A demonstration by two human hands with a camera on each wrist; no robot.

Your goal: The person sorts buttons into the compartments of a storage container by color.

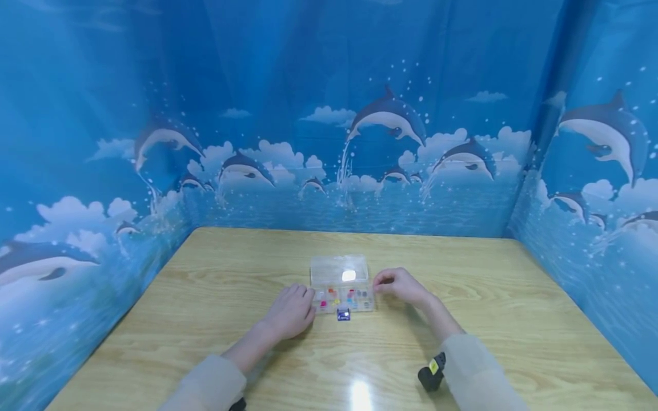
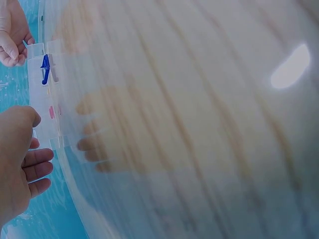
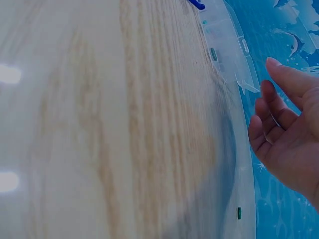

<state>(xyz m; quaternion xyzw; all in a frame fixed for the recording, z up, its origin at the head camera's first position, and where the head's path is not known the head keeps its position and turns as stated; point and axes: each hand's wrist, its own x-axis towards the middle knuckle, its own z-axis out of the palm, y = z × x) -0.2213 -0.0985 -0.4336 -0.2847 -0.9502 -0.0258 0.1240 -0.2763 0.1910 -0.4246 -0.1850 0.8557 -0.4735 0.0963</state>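
Observation:
A clear plastic compartment box [image 1: 323, 311] stands on the table with its clear lid [image 1: 329, 269] raised at the back. Small colourful pieces [image 1: 352, 292] in red, orange, yellow and blue lie in its compartments. A dark blue latch [image 1: 343, 314] sits at the middle of its front edge. My left hand [image 1: 291, 311] rests against the box's left end, the thumb at the front corner; in the left wrist view its other fingers hang loosely curled. Near the right end is my right hand [image 1: 403, 285], fingers loosely bent, a small gap showing between it and the box [image 3: 227, 42].
The light wood-patterned table [image 1: 231, 257] shows a bright reflection near its front. Blue curtains [image 1: 288, 68] printed with dolphins and clouds hang behind it and along both sides. A black device [image 1: 432, 374] is worn at the right wrist, below the pale sleeve [image 1: 478, 371].

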